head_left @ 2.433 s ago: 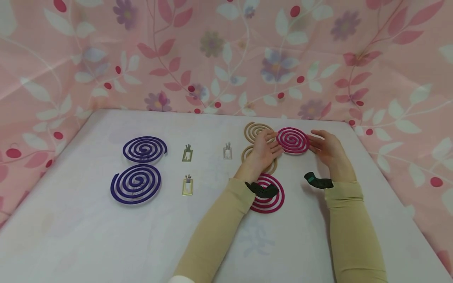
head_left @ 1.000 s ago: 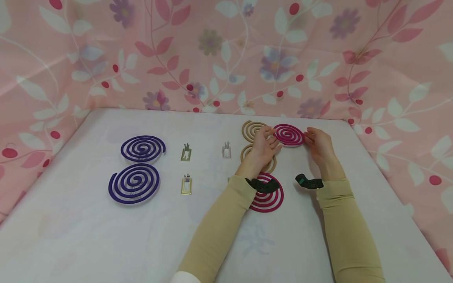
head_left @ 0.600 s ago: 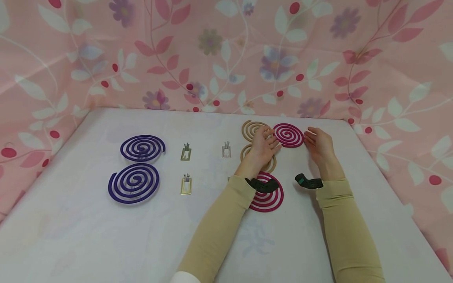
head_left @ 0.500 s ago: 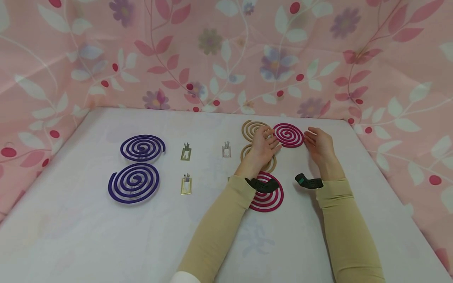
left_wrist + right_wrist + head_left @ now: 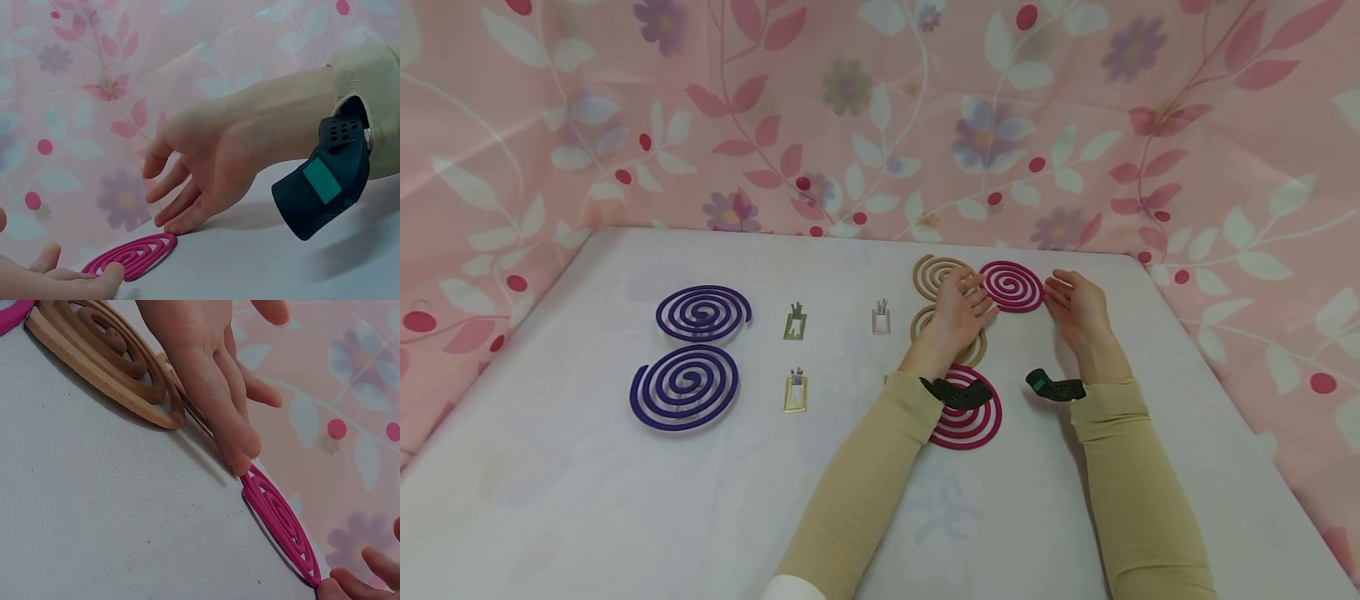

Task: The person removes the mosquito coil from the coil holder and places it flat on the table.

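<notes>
**Flowery pink cloth (image 5: 820, 142) behind, far pink coil (image 5: 1011, 286) touched at two sides**

Near the back of the white table (image 5: 700, 517), the far pink coil is laid just right of the far tan coil (image 5: 931, 279). Its left edge is touched by the left hand (image 5: 953, 315), its right edge by the right hand (image 5: 1078, 310). Fingers on both are loosely bent, with nothing gripped. Purple coils (image 5: 691, 382) are set well to the left, with small metal stands (image 5: 795, 311) in between.

On the table (image 5: 700, 517) lie two purple coils (image 5: 702, 314) toward the left edge, two tan coils (image 5: 942, 273) and two pink coils (image 5: 1011, 286) nearer the right edge; three metal stands (image 5: 796, 312) show whole.
</notes>
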The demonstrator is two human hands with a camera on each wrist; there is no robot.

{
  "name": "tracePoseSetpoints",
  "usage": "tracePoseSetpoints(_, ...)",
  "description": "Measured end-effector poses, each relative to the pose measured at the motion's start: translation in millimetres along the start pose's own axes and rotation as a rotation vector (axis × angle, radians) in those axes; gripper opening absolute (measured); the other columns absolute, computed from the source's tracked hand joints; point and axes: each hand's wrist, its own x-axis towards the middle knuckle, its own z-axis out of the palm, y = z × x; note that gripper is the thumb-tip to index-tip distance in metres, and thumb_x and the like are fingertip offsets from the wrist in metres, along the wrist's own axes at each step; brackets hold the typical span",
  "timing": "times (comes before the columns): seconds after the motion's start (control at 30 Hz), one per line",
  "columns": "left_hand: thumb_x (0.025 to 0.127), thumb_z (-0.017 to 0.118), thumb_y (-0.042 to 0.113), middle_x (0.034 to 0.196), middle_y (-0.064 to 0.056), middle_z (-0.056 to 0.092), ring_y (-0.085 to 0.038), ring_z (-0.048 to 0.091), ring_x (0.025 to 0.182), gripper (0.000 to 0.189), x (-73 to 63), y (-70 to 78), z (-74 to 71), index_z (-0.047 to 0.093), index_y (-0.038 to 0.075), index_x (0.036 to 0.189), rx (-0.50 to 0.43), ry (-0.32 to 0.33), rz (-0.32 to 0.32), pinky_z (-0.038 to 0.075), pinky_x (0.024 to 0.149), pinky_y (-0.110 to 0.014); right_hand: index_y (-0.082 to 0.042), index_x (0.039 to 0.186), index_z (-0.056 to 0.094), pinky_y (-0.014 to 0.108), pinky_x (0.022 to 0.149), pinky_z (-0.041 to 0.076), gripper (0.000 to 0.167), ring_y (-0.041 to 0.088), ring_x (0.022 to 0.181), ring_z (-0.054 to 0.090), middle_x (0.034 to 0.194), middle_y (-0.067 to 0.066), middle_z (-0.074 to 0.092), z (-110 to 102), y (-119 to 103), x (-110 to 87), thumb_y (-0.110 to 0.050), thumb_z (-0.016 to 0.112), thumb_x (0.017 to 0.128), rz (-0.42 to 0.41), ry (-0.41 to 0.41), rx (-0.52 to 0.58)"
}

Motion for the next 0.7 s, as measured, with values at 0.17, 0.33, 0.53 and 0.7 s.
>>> tracePoseSetpoints(0.17, 0.096, 0.047, 0.029, 0.161, -0.026, 0.023, -0.038, 0.023, 0.15, 0.062, -2.5, 1.8, 1.1, 0.037, -0.002, 0.149, 0.006, 0.006, 0.007, 0.027, 0.122, -0.047, -0.012, 0.116, 0.053, 0.028, 0.12, 0.028, 0.016, 0.017, 0.119, 0.048, 0.124, 0.006, 0.048, 0.2, -3.3, -4.5, -0.021, 0.048, 0.105, -0.002, -0.016, 0.036)
tracePoseSetpoints(0.33, 0.095, 0.049, 0.02, 0.155, -0.027, 0.035, -0.043, 0.034, 0.143, 0.048, -19.9, 20.3, 14.4, 0.05, -0.004, 0.138, 0.132, 0.062, 0.105, 0.03, 0.12, -0.049, -0.012, 0.115, 0.06, 0.031, 0.121, 0.027, 0.017, 0.02, 0.13, 0.045, 0.124, 0.004, 0.055, 9.8, -18.3, -24.4, -0.022, 0.056, 0.102, -0.041, -0.114, 0.117)
tracePoseSetpoints(0.53, 0.099, 0.046, 0.024, 0.147, -0.018, 0.049, -0.038, 0.045, 0.136, 0.04, -54.3, 61.1, 33.6, 0.058, 0.003, 0.132, 0.321, 0.057, 0.273, 0.038, 0.115, -0.048, -0.009, 0.12, 0.063, 0.036, 0.122, 0.028, 0.025, 0.026, 0.14, 0.039, 0.137, 0.009, 0.054, 33.3, -32.3, -51.7, -0.021, 0.062, 0.098, -0.1, -0.279, 0.169)
tracePoseSetpoints(0.7, 0.101, 0.044, 0.025, 0.145, -0.012, 0.053, -0.032, 0.047, 0.133, 0.041, -74.7, 81.0, 32.1, 0.056, 0.007, 0.137, 0.43, 0.051, 0.329, 0.037, 0.113, -0.049, -0.008, 0.124, 0.059, 0.039, 0.122, 0.027, 0.027, 0.027, 0.137, 0.042, 0.131, 0.01, 0.057, 49.2, -36.8, -71.8, -0.019, 0.06, 0.099, -0.107, -0.32, 0.183)
